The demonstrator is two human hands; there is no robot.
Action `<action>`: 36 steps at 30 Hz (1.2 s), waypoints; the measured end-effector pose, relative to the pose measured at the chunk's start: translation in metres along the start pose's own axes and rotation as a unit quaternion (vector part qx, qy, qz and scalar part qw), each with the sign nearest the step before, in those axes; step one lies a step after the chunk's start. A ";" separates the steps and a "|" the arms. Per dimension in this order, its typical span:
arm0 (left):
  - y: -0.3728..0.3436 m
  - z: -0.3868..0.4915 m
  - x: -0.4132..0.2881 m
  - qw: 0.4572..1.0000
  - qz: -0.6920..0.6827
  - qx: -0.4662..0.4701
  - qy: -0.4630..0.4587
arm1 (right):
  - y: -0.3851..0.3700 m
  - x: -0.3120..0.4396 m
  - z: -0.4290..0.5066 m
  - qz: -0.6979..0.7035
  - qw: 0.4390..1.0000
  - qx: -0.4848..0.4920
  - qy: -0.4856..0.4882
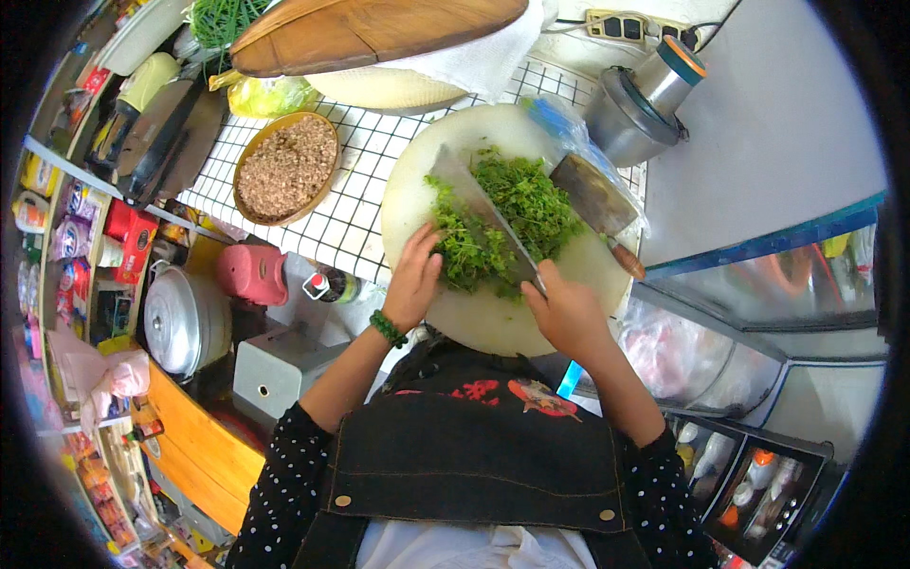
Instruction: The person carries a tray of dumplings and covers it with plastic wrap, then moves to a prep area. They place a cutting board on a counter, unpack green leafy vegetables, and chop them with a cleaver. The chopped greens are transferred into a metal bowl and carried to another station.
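Observation:
My right hand (pixel 572 313) grips the handle end of a broad kitchen knife (pixel 490 220). Its blade slants across a heap of chopped leafy green herbs (pixel 526 199), splitting the heap in two. At the left edge of the smaller portion (pixel 462 249) is my left hand (pixel 416 281), its fingertips against the leaves and nothing gripped in it; a green bead bracelet (pixel 388 328) circles that wrist. Both portions lie on a round, pale cutting board (pixel 412 171). A second cleaver (pixel 596 195), with a wooden handle (pixel 627 260), rests on the board's right side.
An oval bowl of minced filling (pixel 286 168) stands left on the checked tabletop (pixel 359 163). Behind the board are a large brown dried leaf (pixel 377 32) and white cloth (pixel 483 67). A metal grinder-like appliance (pixel 633 117) and plastic bag (pixel 569 128) sit back right.

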State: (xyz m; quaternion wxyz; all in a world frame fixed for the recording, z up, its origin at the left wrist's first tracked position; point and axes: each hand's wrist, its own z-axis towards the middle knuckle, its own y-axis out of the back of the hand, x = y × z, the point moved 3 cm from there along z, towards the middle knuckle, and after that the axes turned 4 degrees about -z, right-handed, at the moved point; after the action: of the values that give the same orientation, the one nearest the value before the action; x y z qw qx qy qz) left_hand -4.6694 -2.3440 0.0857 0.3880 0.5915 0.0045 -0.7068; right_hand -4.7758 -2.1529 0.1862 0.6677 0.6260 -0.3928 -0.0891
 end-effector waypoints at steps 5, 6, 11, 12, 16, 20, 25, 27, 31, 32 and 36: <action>0.029 -0.005 -0.007 0.996 0.036 -0.082 -0.004 | -0.001 0.011 0.017 -0.140 0.978 0.120 0.096; 0.030 -0.005 -0.006 0.996 0.059 -0.069 -0.003 | 0.000 0.013 0.018 -0.162 0.972 0.109 0.129; 0.022 -0.031 -0.010 0.988 0.146 0.041 -0.021 | -0.025 0.007 0.013 -0.149 0.973 0.145 0.101; 0.017 -0.036 -0.011 0.984 0.165 0.053 -0.034 | -0.032 0.003 0.013 -0.150 0.975 0.143 0.081; -0.001 -0.032 -0.006 0.958 0.234 0.144 -0.076 | -0.048 -0.002 0.000 -0.145 0.983 0.046 0.100; -0.007 -0.006 -0.014 0.971 0.170 0.099 -0.133 | -0.029 -0.020 -0.020 -0.052 0.997 -0.038 0.040; -0.002 0.047 -0.034 0.980 0.115 0.023 -0.163 | 0.012 -0.078 -0.037 -0.147 0.980 -0.127 -0.042; -0.010 0.081 -0.029 0.975 0.140 0.003 -0.173 | 0.017 -0.105 -0.029 -0.191 0.973 -0.117 -0.064; -0.046 0.153 0.006 0.973 0.185 0.063 -0.124 | 0.016 -0.133 -0.017 -0.208 0.970 -0.120 -0.034; -0.059 0.169 0.013 0.972 0.177 0.079 -0.131 | 0.013 -0.135 -0.015 -0.217 0.970 -0.105 -0.043; -0.100 0.198 0.032 0.951 0.210 0.209 -0.092 | 0.002 -0.128 -0.011 -0.248 0.963 -0.083 -0.070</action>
State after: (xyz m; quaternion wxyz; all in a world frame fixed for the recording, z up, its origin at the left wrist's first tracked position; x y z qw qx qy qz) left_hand -4.8901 -2.3839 0.0727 0.3941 0.5795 -0.3027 -0.6459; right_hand -4.8564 -2.0659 0.1365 0.6450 0.6383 -0.2627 -0.3279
